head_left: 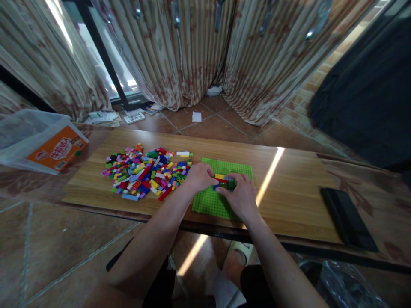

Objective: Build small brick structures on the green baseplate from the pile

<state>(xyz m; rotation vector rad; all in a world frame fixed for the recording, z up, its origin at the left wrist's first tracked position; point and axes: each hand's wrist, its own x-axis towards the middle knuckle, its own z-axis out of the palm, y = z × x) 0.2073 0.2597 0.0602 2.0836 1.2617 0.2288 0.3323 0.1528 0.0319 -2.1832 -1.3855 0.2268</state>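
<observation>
A green studded baseplate [208, 203] lies on the wooden board. Over its middle is a small group of joined toy bricks [222, 180] in yellow, red, dark green and blue. My left hand [199, 176] is closed at the left end of these bricks, its fingertips bent down against them. From the right, my right hand [242, 196] curls thumb and fingers around the other end. The fingers cover part of the bricks, so how they sit on the baseplate is partly hidden.
Left of the baseplate spreads a pile of loose coloured bricks [144, 173]. A clear plastic box [35, 141] with an orange label stands at the far left. To the right lies a black flat object [348, 218], perhaps a phone. Curtains [199, 55] hang beyond the wooden board [289, 192].
</observation>
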